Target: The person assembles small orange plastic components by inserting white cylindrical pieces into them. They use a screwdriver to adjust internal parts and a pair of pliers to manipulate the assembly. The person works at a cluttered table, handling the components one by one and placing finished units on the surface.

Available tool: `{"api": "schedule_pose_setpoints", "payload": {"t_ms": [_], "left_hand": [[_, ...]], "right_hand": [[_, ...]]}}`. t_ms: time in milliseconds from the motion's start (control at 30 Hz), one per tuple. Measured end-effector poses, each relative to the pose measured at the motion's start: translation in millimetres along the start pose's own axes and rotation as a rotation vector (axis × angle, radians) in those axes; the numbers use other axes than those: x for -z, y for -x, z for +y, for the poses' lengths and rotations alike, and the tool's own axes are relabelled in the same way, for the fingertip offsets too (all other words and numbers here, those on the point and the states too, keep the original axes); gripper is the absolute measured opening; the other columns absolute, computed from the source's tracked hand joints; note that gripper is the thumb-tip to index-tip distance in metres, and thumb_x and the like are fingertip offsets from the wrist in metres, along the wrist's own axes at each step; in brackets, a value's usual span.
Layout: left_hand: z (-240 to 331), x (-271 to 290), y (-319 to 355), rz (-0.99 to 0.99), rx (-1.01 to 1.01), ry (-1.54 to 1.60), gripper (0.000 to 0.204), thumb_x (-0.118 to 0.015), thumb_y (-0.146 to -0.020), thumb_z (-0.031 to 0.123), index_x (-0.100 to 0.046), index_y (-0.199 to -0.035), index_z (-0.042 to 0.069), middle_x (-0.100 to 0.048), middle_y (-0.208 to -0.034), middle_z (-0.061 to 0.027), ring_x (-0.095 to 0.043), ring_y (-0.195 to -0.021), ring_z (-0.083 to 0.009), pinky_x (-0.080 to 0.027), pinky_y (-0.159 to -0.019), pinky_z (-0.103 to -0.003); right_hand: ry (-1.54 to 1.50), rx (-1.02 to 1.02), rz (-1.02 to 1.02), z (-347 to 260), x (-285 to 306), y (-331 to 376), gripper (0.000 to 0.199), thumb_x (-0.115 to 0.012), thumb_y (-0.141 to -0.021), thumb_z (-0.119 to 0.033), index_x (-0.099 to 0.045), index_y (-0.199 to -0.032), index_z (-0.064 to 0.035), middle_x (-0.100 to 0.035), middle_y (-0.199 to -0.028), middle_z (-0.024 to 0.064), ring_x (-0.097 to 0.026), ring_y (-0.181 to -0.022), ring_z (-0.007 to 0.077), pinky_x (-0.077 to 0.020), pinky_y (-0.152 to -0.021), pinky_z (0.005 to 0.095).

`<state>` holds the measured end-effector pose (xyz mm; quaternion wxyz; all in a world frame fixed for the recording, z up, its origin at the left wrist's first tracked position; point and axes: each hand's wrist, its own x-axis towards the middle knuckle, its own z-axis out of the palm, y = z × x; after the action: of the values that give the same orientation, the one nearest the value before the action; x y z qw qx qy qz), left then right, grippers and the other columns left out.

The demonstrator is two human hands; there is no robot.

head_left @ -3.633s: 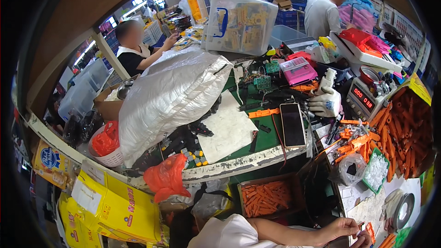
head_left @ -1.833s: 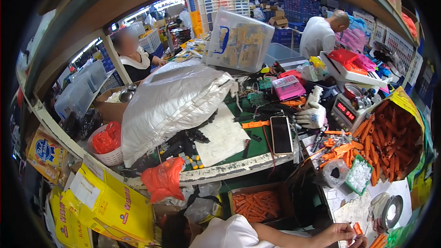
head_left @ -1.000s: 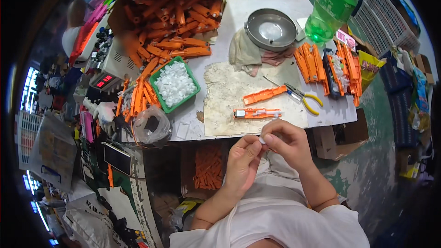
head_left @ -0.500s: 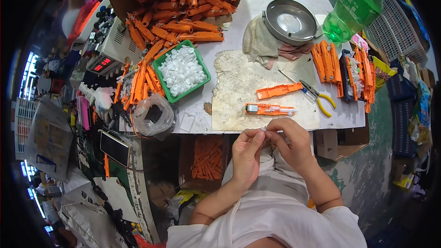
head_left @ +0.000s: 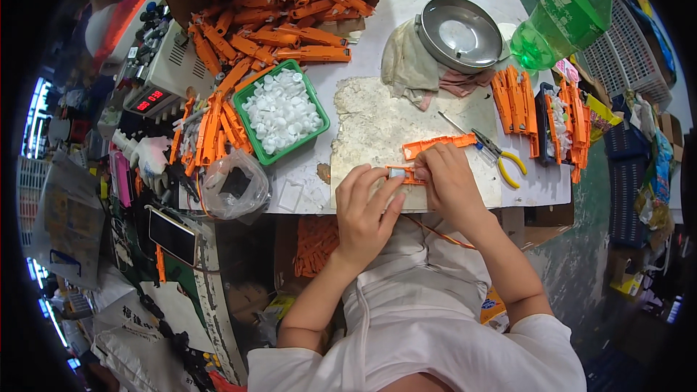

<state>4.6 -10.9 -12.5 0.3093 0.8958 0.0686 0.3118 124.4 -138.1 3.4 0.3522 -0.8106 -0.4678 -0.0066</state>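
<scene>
An orange plastic casing half (head_left: 411,174) with a silvery block in it lies at the near edge of the worn board. My left hand (head_left: 367,207) has its fingertips at the casing's left end, fingers partly spread and thumb below. From the right, my right hand (head_left: 451,180) reaches over the casing with bent fingers pressed together down on it. Those fingers hide the casing's right part and anything small in their pinch. Just beyond lies a second orange casing half (head_left: 435,144), partly behind my right hand. A thin wire (head_left: 444,236) hangs below the table edge.
Pliers with yellow handles (head_left: 501,156) and a screwdriver (head_left: 454,123) lie to the right. At left stands a green basket (head_left: 319,98) of white caps, near a large pile of orange casings (head_left: 290,0). A metal bowl (head_left: 461,33) and green bottle (head_left: 563,18) stand farther back.
Both hands have moved forward from the table edge onto the casing. They were pinching a small pale piece together; now they are apart, and a wire shows below the edge.
</scene>
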Motion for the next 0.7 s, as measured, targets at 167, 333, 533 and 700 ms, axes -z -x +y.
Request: {"api": "schedule_pose_setpoints", "payload": {"t_ms": [167,333,533,700], "left_hand": [[-16.1,-18.5,8.5,-0.043,-0.212,-0.261,0.03,-0.067,-0.079,0.027,-0.066,-0.107,0.019,-0.052,-0.12,-0.0031,-0.038,-0.12,-0.0285,-0.028,-0.101,-0.051],[-17.4,-16.4,10.5,-0.061,-0.194,-0.271,0.032,-0.068,-0.077,0.031,-0.066,-0.108,0.02,-0.051,-0.122,-0.0019,-0.036,-0.122,-0.0266,-0.027,-0.103,-0.051],[-18.0,-21.4,12.7,-0.056,-0.219,-0.32,0.033,-0.068,-0.077,0.034,-0.066,-0.107,0.021,-0.051,-0.123,-0.0013,-0.035,-0.123,-0.0245,-0.027,-0.103,-0.051],[-18.8,-20.3,12.8,-0.065,-0.227,-0.327,0.034,-0.069,-0.076,0.036,-0.066,-0.106,0.021,-0.051,-0.123,-0.0004,-0.035,-0.123,-0.0235,-0.028,-0.103,-0.051]], "right_hand": [[-0.042,-0.011,-0.065,6.1,-0.9,-3.3,0.011,-0.058,-0.08,-0.003,-0.052,-0.089,-0.0024,-0.051,-0.084,0.0107,-0.048,-0.08,0.0294,-0.0392,-0.072,0.0372],[-0.111,-0.061,-0.158,6.5,7.4,-6.1,0.011,-0.061,-0.08,-0.006,-0.054,-0.087,-0.003,-0.053,-0.084,0.0105,-0.051,-0.08,0.0291,-0.0417,-0.072,0.0374],[-0.058,-0.019,-0.217,6.7,15.3,-11.7,0.012,-0.062,-0.08,-0.01,-0.055,-0.087,-0.0036,-0.054,-0.083,0.0096,-0.052,-0.08,0.0282,-0.0429,-0.071,0.0365],[0.078,0.088,-0.221,4.7,17.0,-11.3,0.014,-0.061,-0.078,-0.009,-0.055,-0.089,-0.0037,-0.053,-0.083,0.0089,-0.052,-0.079,0.0271,-0.0431,-0.071,0.0359]]}}
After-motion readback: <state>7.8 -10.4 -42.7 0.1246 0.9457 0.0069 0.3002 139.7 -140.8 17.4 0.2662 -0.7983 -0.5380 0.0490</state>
